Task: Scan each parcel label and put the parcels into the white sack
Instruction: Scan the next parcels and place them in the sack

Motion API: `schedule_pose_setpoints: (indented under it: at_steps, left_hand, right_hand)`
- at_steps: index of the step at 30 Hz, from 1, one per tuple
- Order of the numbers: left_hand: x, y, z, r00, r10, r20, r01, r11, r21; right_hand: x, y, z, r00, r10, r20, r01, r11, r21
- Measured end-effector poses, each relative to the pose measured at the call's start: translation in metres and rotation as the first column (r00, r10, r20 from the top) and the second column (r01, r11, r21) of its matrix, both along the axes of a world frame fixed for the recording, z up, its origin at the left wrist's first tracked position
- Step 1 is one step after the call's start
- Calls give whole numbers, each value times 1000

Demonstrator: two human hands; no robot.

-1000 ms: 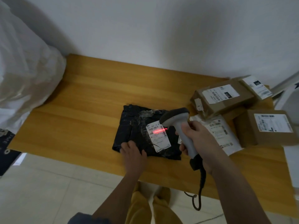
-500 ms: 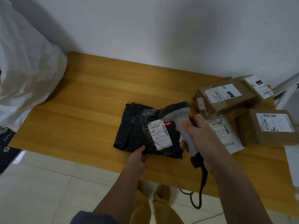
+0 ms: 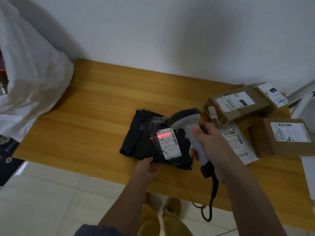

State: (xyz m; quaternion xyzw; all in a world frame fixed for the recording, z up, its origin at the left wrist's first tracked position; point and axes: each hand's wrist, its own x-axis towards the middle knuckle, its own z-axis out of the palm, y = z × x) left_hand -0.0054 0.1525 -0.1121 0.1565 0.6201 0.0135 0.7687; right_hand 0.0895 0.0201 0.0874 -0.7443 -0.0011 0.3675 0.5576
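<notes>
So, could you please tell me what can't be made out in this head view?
- White sack: cut off by the left edge; contents unseen.
- Label on the black parcel: small print too small to read.
- White mailer: partly hidden by the right hand and the boxes.
- Left hand fingers: tucked under the parcel's edge.

The desk (image 3: pixel 95 120) is honey-yellow wood with lengthwise grain. A black parcel (image 3: pixel 141 138) bears a white label (image 3: pixel 169 144) crossed by a red scan line. The scanner (image 3: pixel 189 128) is grey, the boxes (image 3: pixel 238 106) brown, the sack (image 3: pixel 32 74) white.
</notes>
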Motion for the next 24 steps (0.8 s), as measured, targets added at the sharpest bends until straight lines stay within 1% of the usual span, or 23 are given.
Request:
schedule_pose_setpoints:
  at_steps: [2,4,6,9,12,14,16,18,20,22,24]
  left_hand:
    - [0,4,5,1000,-16,3,16,997,70]
    - [1,9,16,999,-54,-7,54,978,200]
    - [3,18,35,992,-127,3,118,931,346]
    - [5,38,71,975,-220,31,175,847,503]
    - [3,62,116,959,-285,17,204,726,657]
    - [-3,78,146,948,-318,-17,220,616,756]
    - [-13,97,174,939,-344,-29,217,523,824]
    - [-22,116,203,931,-366,-13,189,450,873]
    - [-31,136,227,939,-342,36,114,408,906]
    - [-41,157,249,958,-268,98,6,362,932]
    - [-50,177,267,970,-192,150,-90,294,952]
  right_hand:
    - [2,1,1,999,-27,-32,28,999,24]
    - [6,2,2,996,-67,-65,70,997,44]
    - [11,4,5,988,-120,-102,127,990,64]
    - [18,10,11,961,-196,-197,225,965,135]
    - [24,24,20,940,-225,-256,276,944,183]
    - [24,41,29,954,-188,-235,241,945,222]
    - [22,62,38,968,-133,-214,190,942,277]
    - [16,84,48,979,-72,-191,132,938,322]
    - [7,106,58,988,-23,-153,77,932,355]
    - [-4,125,67,992,8,-127,43,919,392]
    - [-15,142,75,994,40,-102,8,904,428]
